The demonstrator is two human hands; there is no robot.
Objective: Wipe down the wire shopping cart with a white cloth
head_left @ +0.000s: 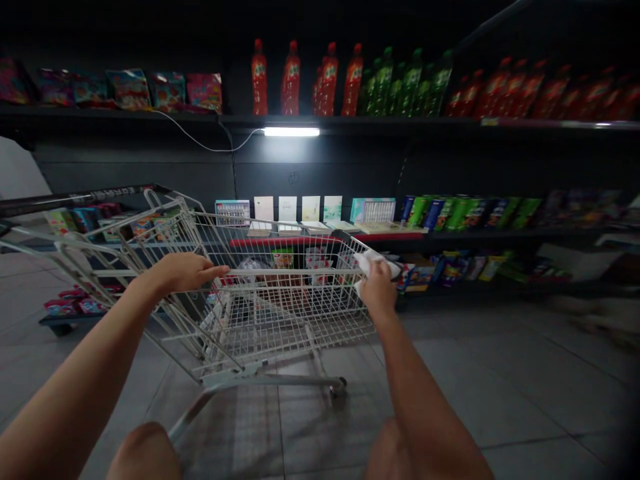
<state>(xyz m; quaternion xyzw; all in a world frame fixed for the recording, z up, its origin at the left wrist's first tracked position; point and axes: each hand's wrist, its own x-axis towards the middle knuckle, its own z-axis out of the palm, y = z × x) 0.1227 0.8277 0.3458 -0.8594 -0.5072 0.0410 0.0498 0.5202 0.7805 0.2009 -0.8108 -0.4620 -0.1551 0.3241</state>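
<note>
Dark store shelves line the far side of the aisle, with bottles of red drink point(259, 77) and green drink point(413, 83) along the top shelf point(120, 113), a lit tube point(291, 132) beneath it, and grey floor tiles point(465, 393) underfoot. Through the rig, I have a wire shopping cart point(280, 327) square in front of me. My left hand point(183, 273) lies across its top rail, fingers lightly curved (I can't tell if it's really gripping). My right hand point(377, 287) is closed on a white bundle point(373, 263), cloth or paper, at the cart's right end. Already in the basket are a green-and-yellow box point(283, 259) and other packages point(315, 260), hard to make out through the wire, while the shelves stand well stocked.
</note>
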